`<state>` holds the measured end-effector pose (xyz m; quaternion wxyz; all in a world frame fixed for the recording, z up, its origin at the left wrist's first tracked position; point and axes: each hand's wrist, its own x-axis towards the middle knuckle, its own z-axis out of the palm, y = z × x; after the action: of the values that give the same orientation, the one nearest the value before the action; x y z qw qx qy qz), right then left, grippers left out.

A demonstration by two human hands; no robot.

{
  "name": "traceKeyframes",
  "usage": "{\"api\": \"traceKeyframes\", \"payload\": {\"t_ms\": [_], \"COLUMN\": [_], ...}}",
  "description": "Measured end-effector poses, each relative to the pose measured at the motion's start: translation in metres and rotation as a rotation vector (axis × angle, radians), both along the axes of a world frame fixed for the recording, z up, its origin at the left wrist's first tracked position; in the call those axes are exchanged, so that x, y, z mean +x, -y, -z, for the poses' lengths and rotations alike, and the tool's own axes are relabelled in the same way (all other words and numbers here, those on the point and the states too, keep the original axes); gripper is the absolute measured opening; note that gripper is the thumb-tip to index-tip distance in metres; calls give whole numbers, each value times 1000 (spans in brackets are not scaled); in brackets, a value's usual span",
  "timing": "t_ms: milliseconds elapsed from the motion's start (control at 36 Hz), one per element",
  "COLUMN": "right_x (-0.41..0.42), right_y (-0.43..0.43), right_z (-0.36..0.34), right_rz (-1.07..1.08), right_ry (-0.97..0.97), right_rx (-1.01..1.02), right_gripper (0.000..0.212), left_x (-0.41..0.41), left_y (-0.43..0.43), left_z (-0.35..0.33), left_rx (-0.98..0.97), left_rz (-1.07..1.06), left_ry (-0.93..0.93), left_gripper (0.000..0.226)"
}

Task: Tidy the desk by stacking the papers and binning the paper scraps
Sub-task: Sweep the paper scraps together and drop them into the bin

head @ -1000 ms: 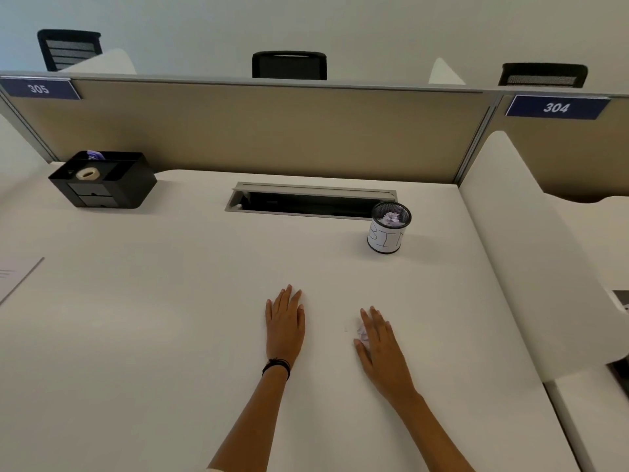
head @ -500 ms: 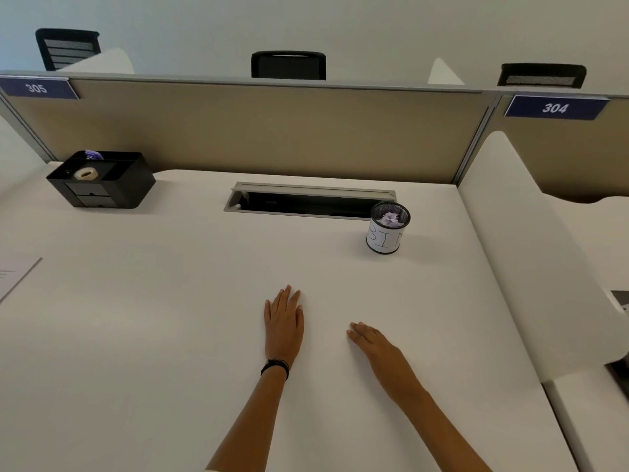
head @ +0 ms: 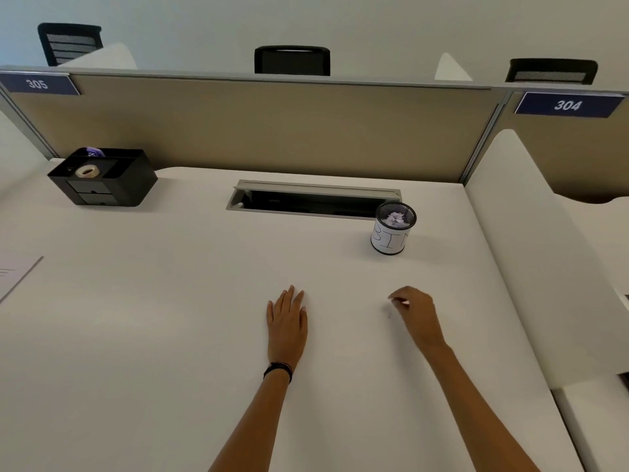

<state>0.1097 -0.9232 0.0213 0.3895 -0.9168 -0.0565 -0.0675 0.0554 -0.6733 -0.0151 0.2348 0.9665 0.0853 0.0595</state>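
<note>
The left hand [head: 287, 321] lies flat on the desk [head: 163, 342] at lower centre, fingers straight and together, pointing up the frame. To its right the right hand [head: 419, 316] is lifted off the surface, fingers curled, pinching a tiny white scrap [head: 404, 303] at its tips; the scrap is too small to tell its long axis. Above that hand, well apart, the bin [head: 391, 238] stands upright with its mouth up, its lettering facing me and crumpled scraps inside. A paper [head: 15, 275] lies flat at the left edge, its visible edge running diagonally. A black organiser [head: 112, 185] sits at upper left.
</note>
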Motion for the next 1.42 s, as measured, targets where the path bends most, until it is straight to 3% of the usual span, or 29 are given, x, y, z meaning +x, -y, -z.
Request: {"api": "traceKeyframes", "payload": {"t_ms": [222, 417, 528, 611, 861, 1139, 1250, 1417], "right_x": [66, 115, 134, 141, 146, 142, 130, 97], "right_y": [3, -3, -7, -9, -11, -14, -14, -7], "right_z": [-53, -84, -87, -86, -78, -84, -83, -72], "right_rz": [132, 157, 166, 186, 210, 196, 188, 234], "right_ry": [142, 210, 208, 193, 112, 78, 172, 362], "right_rx": [243, 227, 206, 174, 140, 123, 218, 281], "right_gripper": [10, 15, 16, 16, 22, 36, 50, 54], "left_x": [2, 3, 3, 3, 3, 2, 3, 3], "left_y": [1, 0, 0, 1, 0, 0, 0, 0], "left_z": [2, 5, 6, 5, 6, 3, 5, 6], "left_rx": [56, 57, 75, 63, 63, 84, 94, 92], "left_rz": [3, 4, -2, 3, 3, 5, 1, -6], "left_ry": [2, -4, -8, -24, -13, -29, -35, -27], "left_gripper": [44, 42, 58, 50, 43, 61, 57, 55]}}
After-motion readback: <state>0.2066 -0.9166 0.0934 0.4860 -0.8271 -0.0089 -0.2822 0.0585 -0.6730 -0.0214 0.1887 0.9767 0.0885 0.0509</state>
